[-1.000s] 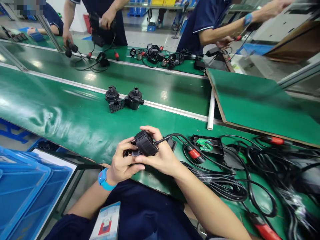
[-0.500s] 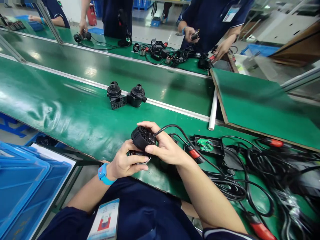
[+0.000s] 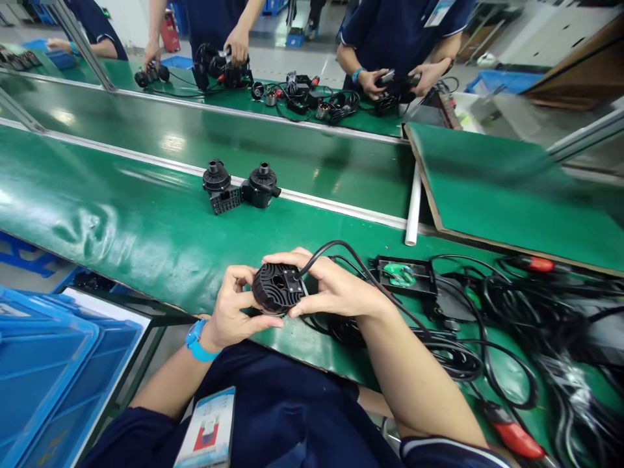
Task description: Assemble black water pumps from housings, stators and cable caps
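Note:
A round black pump housing (image 3: pixel 275 289) is held above the near edge of the green bench, its grooved face turned up towards me. My left hand (image 3: pixel 233 307) grips its left side, with the thumb along the lower edge. From the right, my right hand (image 3: pixel 336 289) closes on it, fingers over the back rim and thumb at the front. A thick black cable (image 3: pixel 341 246) leaves the housing and arches over my right hand. Its underside is hidden. Farther back on the bench stand two black pump bodies (image 3: pixel 262 184) with upright spouts.
To the right lie an open black case with a green circuit board (image 3: pixel 400 274), tangled black cables (image 3: pixel 453 361) and a red-and-black connector (image 3: pixel 519 439). Blue crates (image 3: pixel 43 364) stand at left. Behind a recessed channel (image 3: pixel 312 156), co-workers handle black parts. A white tube (image 3: pixel 413 208) leans by a raised green board (image 3: pixel 507 195).
Both hands have turned the housing so its grooved face now shows, and the gap beneath it is out of sight. Across the bench, a co-worker's hand has come down onto black parts.

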`<state>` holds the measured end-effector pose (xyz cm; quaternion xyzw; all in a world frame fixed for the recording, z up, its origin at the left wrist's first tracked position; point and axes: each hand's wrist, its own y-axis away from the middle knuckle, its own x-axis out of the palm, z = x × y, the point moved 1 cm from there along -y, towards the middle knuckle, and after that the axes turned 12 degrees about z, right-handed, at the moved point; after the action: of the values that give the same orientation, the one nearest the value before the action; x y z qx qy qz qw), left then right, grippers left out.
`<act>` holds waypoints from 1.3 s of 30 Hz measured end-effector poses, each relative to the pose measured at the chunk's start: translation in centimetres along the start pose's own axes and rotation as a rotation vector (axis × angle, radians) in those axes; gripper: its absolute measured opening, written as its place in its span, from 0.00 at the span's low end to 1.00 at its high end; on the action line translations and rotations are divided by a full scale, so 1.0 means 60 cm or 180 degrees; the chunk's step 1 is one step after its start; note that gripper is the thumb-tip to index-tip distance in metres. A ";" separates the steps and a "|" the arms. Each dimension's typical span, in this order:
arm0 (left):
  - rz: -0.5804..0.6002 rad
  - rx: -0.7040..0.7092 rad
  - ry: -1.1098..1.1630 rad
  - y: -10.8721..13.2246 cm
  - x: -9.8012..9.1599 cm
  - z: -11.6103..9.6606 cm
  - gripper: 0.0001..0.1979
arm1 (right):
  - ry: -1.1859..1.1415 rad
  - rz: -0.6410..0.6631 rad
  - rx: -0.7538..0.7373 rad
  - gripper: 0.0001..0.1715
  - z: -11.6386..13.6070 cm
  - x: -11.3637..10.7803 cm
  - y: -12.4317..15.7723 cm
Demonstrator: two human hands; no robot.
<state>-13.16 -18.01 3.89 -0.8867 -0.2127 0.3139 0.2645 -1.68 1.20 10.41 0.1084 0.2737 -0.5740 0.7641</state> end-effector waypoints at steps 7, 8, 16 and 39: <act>-0.0231 -0.0226 0.0779 0.001 -0.012 0.025 0.19 | 0.0013 -0.0158 0.0001 0.44 -0.002 0.007 0.007; -0.0569 -0.0279 0.0982 -0.004 -0.022 0.025 0.20 | 0.0028 -0.0162 0.0044 0.44 0.000 0.007 0.007; 0.1241 0.0168 -0.1235 -0.108 -0.084 -0.067 0.46 | 0.0354 0.0104 -0.0028 0.40 0.021 0.001 -0.003; 0.0697 0.0195 -0.0249 -0.055 -0.029 -0.003 0.32 | 0.1145 -0.1774 0.0097 0.51 -0.026 0.130 0.026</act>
<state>-14.98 -16.46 6.79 -0.8832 -0.1151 0.3816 0.2471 0.80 -3.93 4.66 0.1404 0.4148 -0.7367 0.5153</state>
